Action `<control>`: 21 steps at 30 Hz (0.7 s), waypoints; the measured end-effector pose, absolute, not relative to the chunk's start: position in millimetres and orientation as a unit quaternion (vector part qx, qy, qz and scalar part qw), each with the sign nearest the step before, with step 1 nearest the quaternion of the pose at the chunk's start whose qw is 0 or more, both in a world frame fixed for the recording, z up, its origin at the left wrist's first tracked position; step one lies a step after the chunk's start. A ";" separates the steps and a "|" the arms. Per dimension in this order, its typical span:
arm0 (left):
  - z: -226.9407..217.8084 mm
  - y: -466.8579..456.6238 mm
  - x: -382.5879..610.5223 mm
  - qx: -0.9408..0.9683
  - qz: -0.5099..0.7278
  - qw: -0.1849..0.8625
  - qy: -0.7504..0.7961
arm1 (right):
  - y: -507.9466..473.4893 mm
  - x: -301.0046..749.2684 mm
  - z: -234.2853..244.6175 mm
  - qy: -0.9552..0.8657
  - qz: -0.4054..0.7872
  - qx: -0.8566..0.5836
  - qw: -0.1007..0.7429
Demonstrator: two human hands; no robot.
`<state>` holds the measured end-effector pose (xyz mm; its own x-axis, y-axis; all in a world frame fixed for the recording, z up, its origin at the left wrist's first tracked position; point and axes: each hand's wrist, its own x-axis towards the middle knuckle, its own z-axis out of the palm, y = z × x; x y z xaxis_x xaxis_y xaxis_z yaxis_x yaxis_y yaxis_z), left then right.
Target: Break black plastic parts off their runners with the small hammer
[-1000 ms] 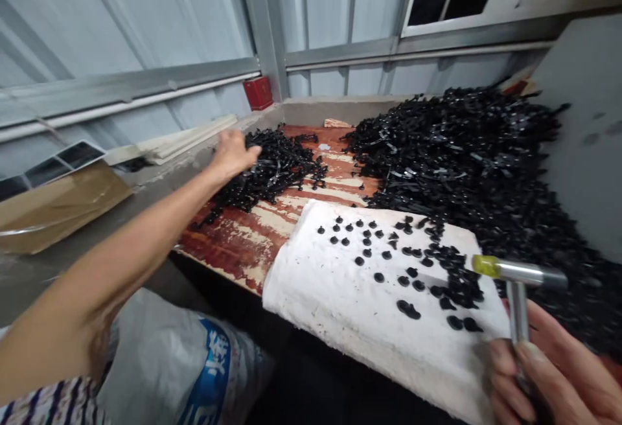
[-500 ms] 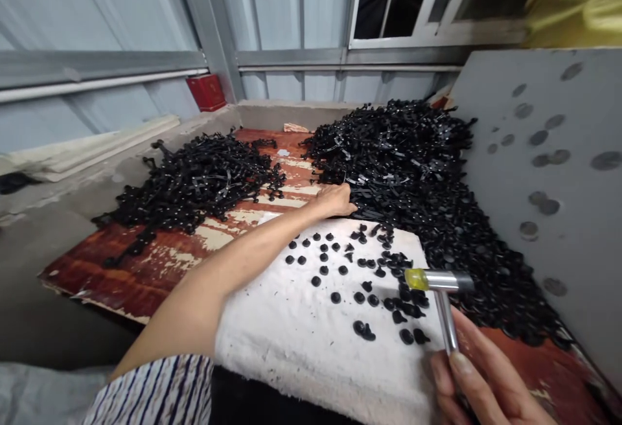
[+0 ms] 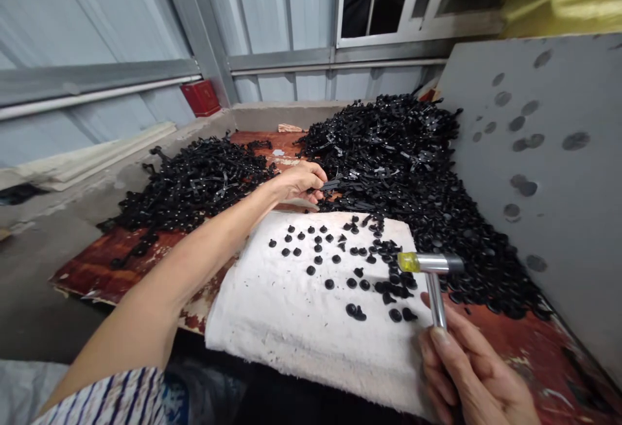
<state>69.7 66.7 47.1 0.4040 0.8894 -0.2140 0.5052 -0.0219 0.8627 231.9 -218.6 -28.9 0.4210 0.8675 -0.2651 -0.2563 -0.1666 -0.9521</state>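
My left hand [image 3: 300,181] reaches across to the edge of the big heap of black plastic strips [image 3: 389,153] and pinches one black strip [image 3: 329,185] between its fingers. My right hand [image 3: 473,373] at the lower right is closed round the handle of a small metal hammer [image 3: 430,264] with a yellow tip, its head hovering over the right side of a white cloth pad [image 3: 291,308]. Several small black caps [image 3: 340,263] lie scattered on that pad.
A second, smaller heap of black strips [image 3: 194,179] lies on the worn red board [image 3: 97,269] at the left. A grey panel with dark round marks [image 3: 544,172] leans at the right. A red box [image 3: 200,97] stands by the back wall.
My left hand went from the left heap across to the big heap and now pinches a strip there. The view turned right; the hammer stays held over the pad.
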 end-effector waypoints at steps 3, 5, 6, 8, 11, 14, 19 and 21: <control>49.7 35.8 55.8 0.653 0.215 0.585 0.431 | -215.9 233.8 -29.9 -0.261 0.474 -0.586 0.603; 46.4 6.1 50.0 0.645 0.199 0.632 0.380 | -213.9 233.1 -26.2 -0.267 0.465 -0.580 0.614; 43.9 -10.4 48.0 0.636 0.185 0.659 0.356 | -212.9 232.5 -23.3 -0.278 0.463 -0.577 0.613; 38.9 -42.8 45.1 0.607 0.146 0.715 0.314 | -211.2 231.3 -17.0 -0.325 0.459 -0.569 0.600; 32.9 -80.7 41.0 0.533 0.049 0.796 0.283 | -211.0 229.2 -10.1 -0.403 0.401 -0.574 0.589; 26.2 -100.8 35.3 0.468 -0.008 0.843 0.265 | -215.7 224.7 -9.5 -0.460 0.396 -0.556 0.568; 10.9 -116.8 25.0 0.406 0.002 0.883 0.238 | -229.1 213.8 -16.4 -0.487 0.436 -0.525 0.545; 4.6 -123.5 22.1 0.387 0.003 0.895 0.222 | -234.5 209.3 -18.0 -0.474 0.469 -0.521 0.533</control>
